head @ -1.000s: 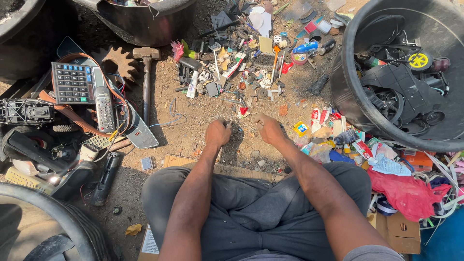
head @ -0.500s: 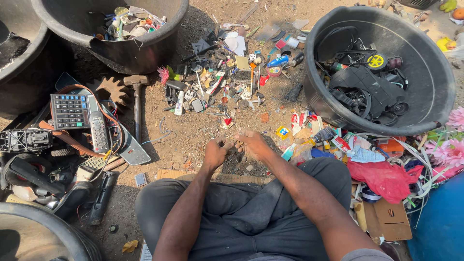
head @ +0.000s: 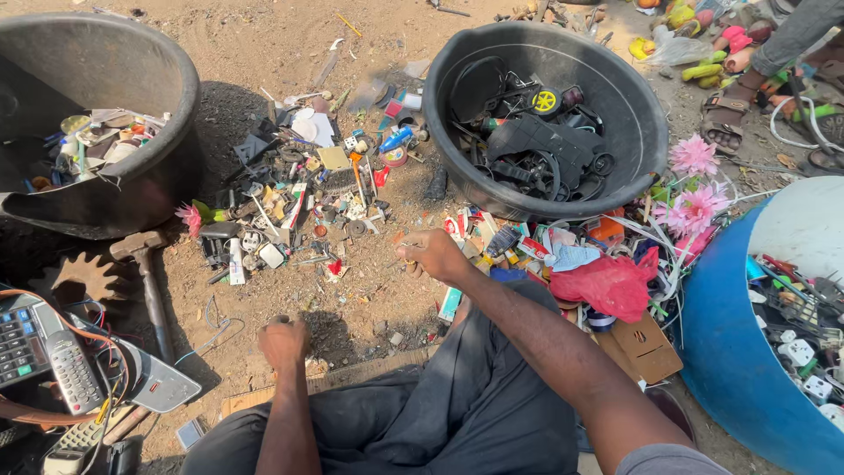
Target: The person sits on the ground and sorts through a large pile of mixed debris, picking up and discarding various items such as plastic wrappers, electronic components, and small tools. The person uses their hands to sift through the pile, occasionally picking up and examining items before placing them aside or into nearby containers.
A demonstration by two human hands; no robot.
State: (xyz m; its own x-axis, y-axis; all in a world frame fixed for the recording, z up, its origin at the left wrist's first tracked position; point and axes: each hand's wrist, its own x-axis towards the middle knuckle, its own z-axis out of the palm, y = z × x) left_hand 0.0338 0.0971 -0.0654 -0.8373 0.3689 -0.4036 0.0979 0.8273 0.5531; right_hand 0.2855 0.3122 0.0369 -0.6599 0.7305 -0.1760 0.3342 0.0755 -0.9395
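Left hand: the left hand (head: pixel 283 341) is closed in a fist near the person's lap, low over the sandy ground (head: pixel 264 53); a small dark item shows at the top of the fist, too small to identify.
Right hand: the right hand (head: pixel 433 255) reaches farther out, fingers curled and pinched around a small piece that I cannot make out, just above the dirt.
Scrap pile: a scatter of small mixed scrap parts (head: pixel 303 198) lies on the ground just far and left of the right hand.
Right basin: a black round basin (head: pixel 651 132) sits far right of the right hand, holding dark plastic parts and a yellow wheel.
Left basin: another black basin (head: pixel 180 97) stands at far left with mixed bits inside.
Hammer: a hammer (head: pixel 145 273) lies on the ground left of the left hand.
Near right: a red plastic bag (head: pixel 607 286) lies beside the right forearm, a blue tub (head: pixel 730 352) beyond it.
Near left: a calculator (head: pixel 16 339) with wires.
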